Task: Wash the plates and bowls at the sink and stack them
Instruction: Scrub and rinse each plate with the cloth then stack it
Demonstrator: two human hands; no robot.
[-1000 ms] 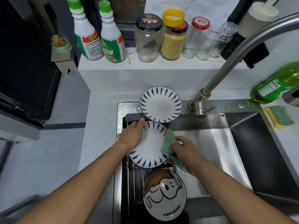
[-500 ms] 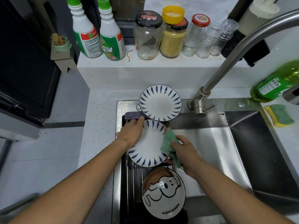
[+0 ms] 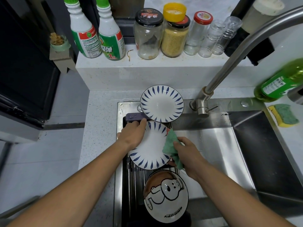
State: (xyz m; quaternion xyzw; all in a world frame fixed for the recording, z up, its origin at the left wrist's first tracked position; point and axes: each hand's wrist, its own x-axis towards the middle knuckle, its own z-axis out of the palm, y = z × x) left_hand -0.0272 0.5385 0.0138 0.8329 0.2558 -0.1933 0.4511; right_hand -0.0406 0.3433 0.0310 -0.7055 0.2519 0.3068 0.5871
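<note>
A white plate with blue leaf marks (image 3: 151, 148) is held over the roll-up rack at the sink's left side. My left hand (image 3: 133, 134) grips its left rim. My right hand (image 3: 188, 153) holds a green cloth (image 3: 171, 145) against the plate's right edge, fingers curled round the cloth. A second plate of the same pattern (image 3: 161, 104) lies just behind, on the sink's back edge. In front, a bowl with a cartoon dog (image 3: 165, 195) rests on the rack.
The steel sink (image 3: 221, 145) opens to the right under the faucet (image 3: 229, 68). A yellow-green sponge (image 3: 284, 115) and a green soap bottle (image 3: 282, 82) sit at the right. Jars and spray bottles line the ledge behind.
The view has shifted slightly. My right hand with the cloth has moved a little along the plate's right edge. My left hand keeps its hold.
</note>
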